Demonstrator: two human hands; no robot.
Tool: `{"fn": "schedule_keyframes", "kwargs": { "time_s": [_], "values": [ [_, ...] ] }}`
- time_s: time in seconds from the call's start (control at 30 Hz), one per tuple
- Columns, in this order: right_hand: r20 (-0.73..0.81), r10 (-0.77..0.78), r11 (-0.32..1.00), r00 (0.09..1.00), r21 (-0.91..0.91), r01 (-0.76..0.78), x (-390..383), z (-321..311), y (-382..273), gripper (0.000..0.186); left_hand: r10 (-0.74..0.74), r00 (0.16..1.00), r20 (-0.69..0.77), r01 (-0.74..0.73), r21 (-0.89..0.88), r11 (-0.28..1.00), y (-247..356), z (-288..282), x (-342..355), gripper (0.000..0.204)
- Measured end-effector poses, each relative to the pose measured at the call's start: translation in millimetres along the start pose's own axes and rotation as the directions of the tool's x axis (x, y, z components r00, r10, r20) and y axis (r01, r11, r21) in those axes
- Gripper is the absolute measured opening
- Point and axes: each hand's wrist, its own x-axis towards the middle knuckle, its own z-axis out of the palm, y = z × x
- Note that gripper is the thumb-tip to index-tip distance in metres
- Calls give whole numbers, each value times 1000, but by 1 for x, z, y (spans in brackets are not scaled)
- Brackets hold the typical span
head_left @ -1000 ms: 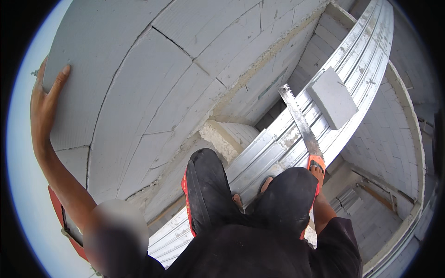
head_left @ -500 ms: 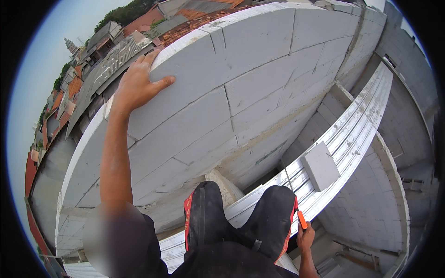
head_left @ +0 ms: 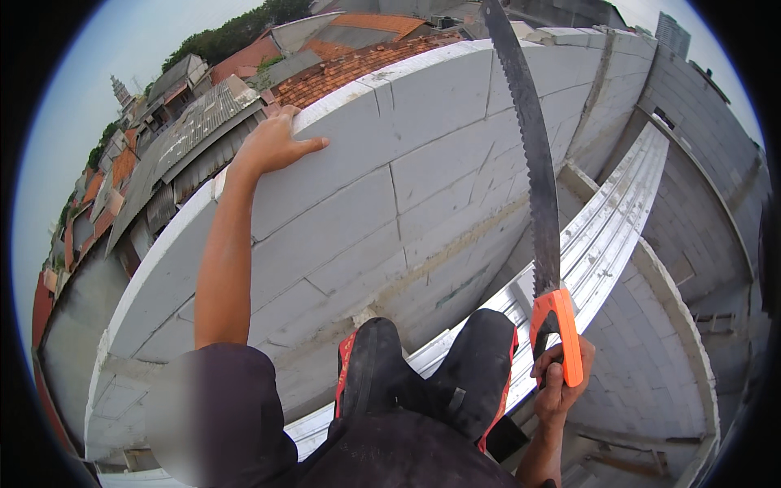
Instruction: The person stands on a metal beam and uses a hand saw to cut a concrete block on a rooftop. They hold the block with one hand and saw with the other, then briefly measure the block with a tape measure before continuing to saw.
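My left hand (head_left: 281, 145) is hooked over the top edge of a wall of pale grey lightweight blocks (head_left: 325, 191), fingers on the far side and thumb against the near face. In my right hand (head_left: 561, 382) is a hand saw (head_left: 537, 175), gripped by its orange handle. Its long dark blade points up, with coarse teeth facing left, and stands in front of the wall. The blade's tip lies at the top rim of the view. My bent knees are in dark trousers with red side stripes, between the two hands.
Ribbed silvery metal planks (head_left: 606, 220) run below, from under my legs to the upper right. Beyond them a lower block wall (head_left: 679, 309) encloses a deep drop. Past the wall's outer side lie tiled roofs (head_left: 358, 69) and corrugated roofs (head_left: 191, 122).
My right hand has lifted the saw from low beside my right knee to upright in front of me. My left hand stays on the wall edge. The view has shifted slightly.
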Motion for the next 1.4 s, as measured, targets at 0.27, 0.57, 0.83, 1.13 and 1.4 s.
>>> {"fn": "schedule_keyframes", "kwargs": {
  "time_s": [0.27,0.57,0.83,1.13,1.4],
  "values": [
    [186,-131,991,974,56,123,124,92,-23,29,-103,994,-23,104,56,993,50,15,35,114],
    [296,-148,988,944,-6,157,157,124,-31,26,-104,993,-50,107,69,992,52,15,31,111],
    [417,-82,989,905,-80,127,164,109,-48,34,-107,992,-64,111,49,993,54,19,34,115],
    [411,-154,946,899,-202,255,119,64,-72,38,-135,991,1,135,56,989,51,14,35,119],
    [438,-113,935,892,-257,244,183,134,-88,30,-89,995,-39,88,-18,996,50,23,48,117]
  ]
}}
